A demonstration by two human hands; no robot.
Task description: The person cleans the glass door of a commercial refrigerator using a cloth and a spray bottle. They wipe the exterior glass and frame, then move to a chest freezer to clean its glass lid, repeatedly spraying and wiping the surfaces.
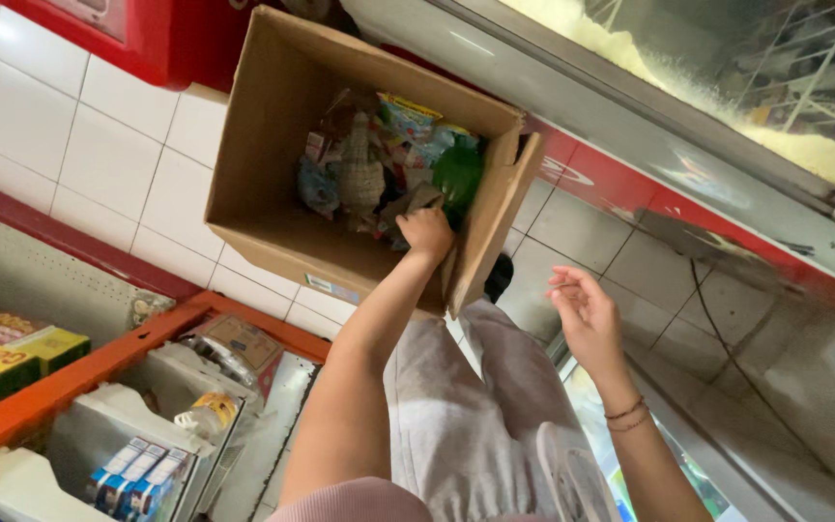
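A brown cardboard box (pixel 273 164) stands open on the white tiled floor, with several colourful snack packets (pixel 379 155) lying in it. My left hand (pixel 424 235) reaches into the box and is closed on a dark packet (pixel 417 203) beside a green packet (pixel 458 174). My right hand (pixel 584 309) hovers open outside the box, to its right, with fingers spread and nothing in it. Thin bracelets (pixel 628 416) sit on that wrist. My legs in light grey trousers (pixel 466 425) show below the box.
A chest freezer with a glass lid (pixel 727 116) and red trim runs along the right. At lower left an orange-framed shelf (pixel 79 372) holds boxed goods (pixel 2 358) and small cartons (pixel 137 478). A red cabinet (pixel 147 39) stands at the top left.
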